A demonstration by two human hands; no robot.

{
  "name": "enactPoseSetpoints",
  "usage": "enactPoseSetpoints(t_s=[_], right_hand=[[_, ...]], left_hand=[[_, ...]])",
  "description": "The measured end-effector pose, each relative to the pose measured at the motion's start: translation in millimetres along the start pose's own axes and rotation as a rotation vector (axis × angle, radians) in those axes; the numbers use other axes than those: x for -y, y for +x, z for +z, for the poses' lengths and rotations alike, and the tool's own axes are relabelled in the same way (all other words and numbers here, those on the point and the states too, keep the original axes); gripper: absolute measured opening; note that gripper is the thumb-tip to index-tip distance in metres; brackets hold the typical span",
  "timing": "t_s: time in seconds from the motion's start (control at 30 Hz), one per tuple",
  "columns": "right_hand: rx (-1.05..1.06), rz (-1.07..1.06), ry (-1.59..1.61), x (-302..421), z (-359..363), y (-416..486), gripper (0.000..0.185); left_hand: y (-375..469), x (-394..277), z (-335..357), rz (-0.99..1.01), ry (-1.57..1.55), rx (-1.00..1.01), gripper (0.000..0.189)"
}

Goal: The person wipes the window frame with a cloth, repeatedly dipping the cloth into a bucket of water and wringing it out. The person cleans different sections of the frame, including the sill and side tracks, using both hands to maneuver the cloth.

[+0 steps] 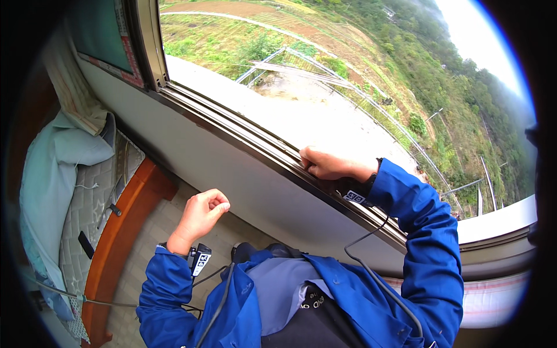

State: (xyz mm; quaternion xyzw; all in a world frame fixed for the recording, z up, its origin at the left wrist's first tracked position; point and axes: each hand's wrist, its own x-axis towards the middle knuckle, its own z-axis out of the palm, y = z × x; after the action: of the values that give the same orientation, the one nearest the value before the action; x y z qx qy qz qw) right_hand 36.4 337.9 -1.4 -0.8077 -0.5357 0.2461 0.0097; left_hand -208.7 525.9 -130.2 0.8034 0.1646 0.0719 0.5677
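Note:
My right hand (pixel 326 163) rests with curled fingers at the metal track (pixel 243 124) of a sliding window. Its fingertips point down into the track, and whether they pinch something is hidden. My left hand (pixel 201 214) hangs in the air in front of the wall below the sill, apart from everything. Its fingers are curled and the thumb lies close to the index finger, with nothing visible between them. Each wrist wears a dark strapped device, one (pixel 201 259) on the left and one (pixel 354 195) on the right, both bearing printed codes.
A wooden bed frame (pixel 117 243) stands left, with a mattress (pixel 74 226), a pale blue cloth (pixel 52 174) and a black phone-like object (pixel 85 245). A window frame (pixel 150 43) rises upper left. Cables (pixel 370 269) run along my jacket. Outside lie a railing and fields.

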Motion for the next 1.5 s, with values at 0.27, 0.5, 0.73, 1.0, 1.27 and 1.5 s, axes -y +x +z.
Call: enactPoseSetpoints(t_s=[0.27,0.5,0.73,1.0,1.27,1.5], right_hand=[[-0.518,-0.321,0.005,-8.3,24.6,55.5,0.011],[-1.155,-0.019,0.133,-38.7,-42.0,131.1,0.014],[-1.031,-0.036,-0.092,-90.2,-80.2,63.0,0.02],[-0.526,-0.264,0.383,-13.8,-52.4,71.9,0.021],[-0.418,-0.253,0.355,11.5,-4.2,150.1,0.019],[-0.341,-0.452,0.048,24.0,-11.0,137.5,0.021]], left_hand=[[5.8,11.0,7.1,-0.124,-0.094,0.005,0.007],[-2.5,20.7,0.4,0.003,-0.07,-0.042,0.006],[-19.8,32.1,-26.9,-0.113,-0.107,-0.083,0.006],[-11.2,24.9,-17.5,-0.11,-0.069,-0.025,0.007],[-31.0,46.4,-13.6,-0.166,-0.119,-0.082,0.008],[-44.5,68.0,-11.3,-0.2,-0.172,-0.108,0.007]])
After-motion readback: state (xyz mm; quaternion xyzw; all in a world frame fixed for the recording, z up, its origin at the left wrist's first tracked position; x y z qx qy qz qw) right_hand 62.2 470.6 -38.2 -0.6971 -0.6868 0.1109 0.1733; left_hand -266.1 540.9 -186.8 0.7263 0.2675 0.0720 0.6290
